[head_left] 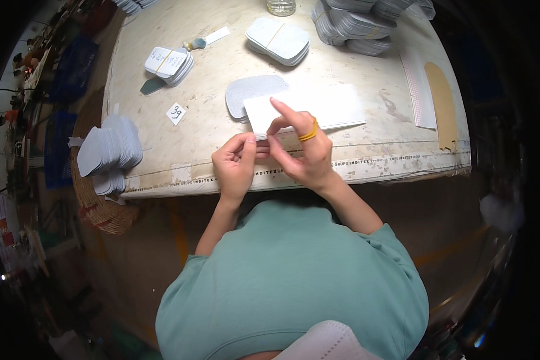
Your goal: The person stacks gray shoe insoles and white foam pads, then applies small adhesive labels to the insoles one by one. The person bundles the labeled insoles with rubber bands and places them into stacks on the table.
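Note:
A stack of white paper sheets [336, 105] lies at a slant near the table's front edge. Its near left corner is pinched between the thumb and fingers of my left hand [233, 165]. Close beside it, the thumb and a finger of my right hand [309, 153] meet at the same near edge of the sheets. Yellow rubber bands [309, 130] are looped round a finger of my right hand. Partly hidden under the paper is a small pile of pale grey rounded pieces [249, 91].
Banded bundles of rounded pieces [279, 39] [168, 65] sit farther back, and larger piles [357, 27] fill the far right. More loose pieces [111, 144] stand at the left edge above a wicker basket [111, 217]. A tan template [441, 105] lies at right.

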